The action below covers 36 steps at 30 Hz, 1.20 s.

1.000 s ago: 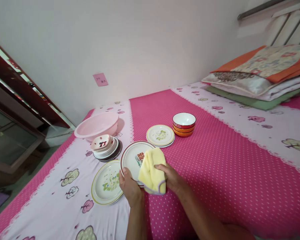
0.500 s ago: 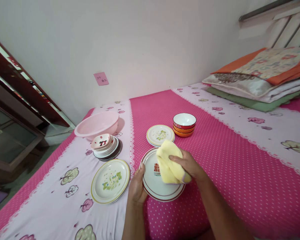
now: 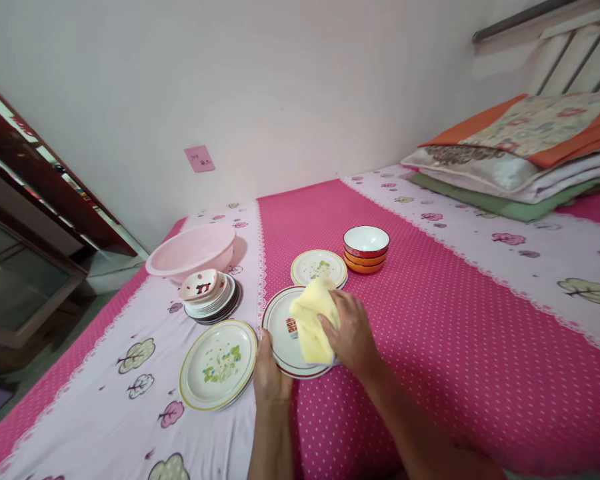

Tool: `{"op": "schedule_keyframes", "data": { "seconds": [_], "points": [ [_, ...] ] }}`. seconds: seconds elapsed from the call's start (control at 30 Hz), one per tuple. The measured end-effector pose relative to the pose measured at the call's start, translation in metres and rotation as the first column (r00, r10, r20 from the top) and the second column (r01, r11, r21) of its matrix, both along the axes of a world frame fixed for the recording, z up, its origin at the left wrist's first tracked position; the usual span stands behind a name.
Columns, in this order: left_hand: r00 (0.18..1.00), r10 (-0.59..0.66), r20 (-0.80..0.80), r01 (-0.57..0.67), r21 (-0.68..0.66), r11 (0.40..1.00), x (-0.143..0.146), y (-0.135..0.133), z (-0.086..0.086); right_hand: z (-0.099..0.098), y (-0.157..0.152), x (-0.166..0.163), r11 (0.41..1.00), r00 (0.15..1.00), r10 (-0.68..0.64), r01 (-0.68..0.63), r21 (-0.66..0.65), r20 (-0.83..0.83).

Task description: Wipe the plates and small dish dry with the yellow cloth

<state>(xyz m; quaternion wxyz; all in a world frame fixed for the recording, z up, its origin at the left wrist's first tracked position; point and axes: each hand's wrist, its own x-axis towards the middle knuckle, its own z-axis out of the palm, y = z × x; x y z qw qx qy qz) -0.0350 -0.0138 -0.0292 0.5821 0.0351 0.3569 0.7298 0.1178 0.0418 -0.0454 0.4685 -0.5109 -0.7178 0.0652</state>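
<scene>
Under right hand (image 3: 351, 333): yellow cloth (image 3: 311, 319) on red-rimmed plate (image 3: 281, 333).

Plain white wall (image 3: 290, 87); dark wooden cabinet (image 3: 35, 220) at left; pink bedspread (image 3: 455, 320).

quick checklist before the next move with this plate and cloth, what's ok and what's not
1. Left hand has its fingers on the near rim of the red-rimmed plate: ok.
2. Right hand presses the yellow cloth onto the plate's face: ok.
3. Plate resting flat on the pink bedspread: cannot tell, its underside is hidden.
4. Gap to the single flowered plate on its left: ok, apart.
5. Gap to the stack of flowered plates behind: cannot tell, the cloth covers that edge.
6. Stacked bowls out of the right arm's way: ok.
</scene>
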Motion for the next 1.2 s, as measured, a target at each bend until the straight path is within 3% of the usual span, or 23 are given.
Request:
{"op": "schedule_keyframes", "data": {
  "seconds": [0.1,0.27,0.4,0.53,0.7,0.87,1.07,1.2],
  "points": [
    [0.998,0.058,0.030,-0.057,-0.033,0.998,-0.007,0.001,0.003,0.002,-0.018,-0.020,0.997,0.995,0.055,-0.049,-0.066,0.084],
    [0.997,0.077,-0.005,-0.077,0.006,0.997,-0.017,0.000,-0.006,0.007,-0.049,-0.050,0.942,0.942,0.322,-0.309,-0.131,0.090],
    [0.998,0.066,-0.009,-0.066,-0.012,0.998,-0.014,-0.001,-0.014,0.011,-0.057,-0.060,0.906,0.907,0.418,-0.413,-0.090,0.052],
    [0.998,0.000,-0.059,0.001,0.029,1.000,0.002,-0.003,-0.015,0.011,-0.043,-0.054,0.936,0.933,0.351,-0.352,0.002,0.078],
    [0.974,-0.212,-0.081,0.222,0.131,0.966,0.023,-0.009,-0.014,0.002,-0.010,-0.027,0.994,0.990,0.082,-0.089,0.055,0.118],
    [0.991,-0.105,-0.083,0.114,0.113,0.987,0.021,-0.007,-0.011,-0.008,0.011,0.001,0.997,0.994,-0.072,0.072,0.003,0.087],
    [0.986,0.131,-0.103,-0.121,0.097,0.988,0.001,-0.001,-0.007,-0.004,-0.004,-0.007,0.994,0.990,0.003,0.013,-0.110,0.139],
    [0.983,0.174,-0.053,-0.169,0.094,0.981,-0.011,0.000,-0.008,0.014,-0.035,-0.029,0.964,0.964,0.215,-0.185,-0.190,0.154]
  ]
}}
